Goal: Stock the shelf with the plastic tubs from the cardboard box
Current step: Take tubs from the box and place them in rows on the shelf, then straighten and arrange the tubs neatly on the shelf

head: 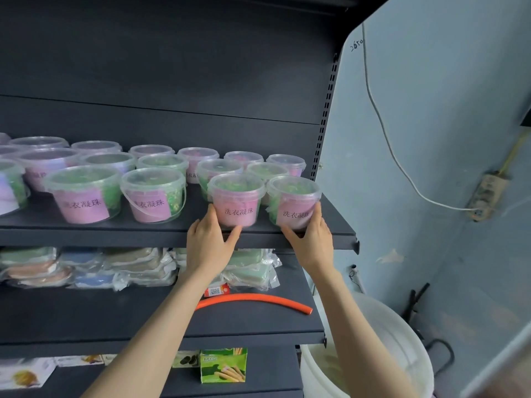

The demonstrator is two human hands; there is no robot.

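Several clear plastic tubs with pink labels and green contents stand in rows on the dark upper shelf (pixel 161 228). My left hand (pixel 209 243) grips the base of one front tub (pixel 236 199), thumb on its right side. My right hand (pixel 311 239) grips the rightmost front tub (pixel 293 201) from below, near the shelf's right end. Both tubs stand upright at the front edge. The cardboard box is out of view.
The shelf below holds wrapped packets (pixel 86 268) and an orange hose piece (pixel 255 300). A green snack box (pixel 223 365) stands on the lowest shelf. A white bucket (pixel 402 351) sits at the lower right beside a blue wall with a cable and power strip (pixel 488 193).
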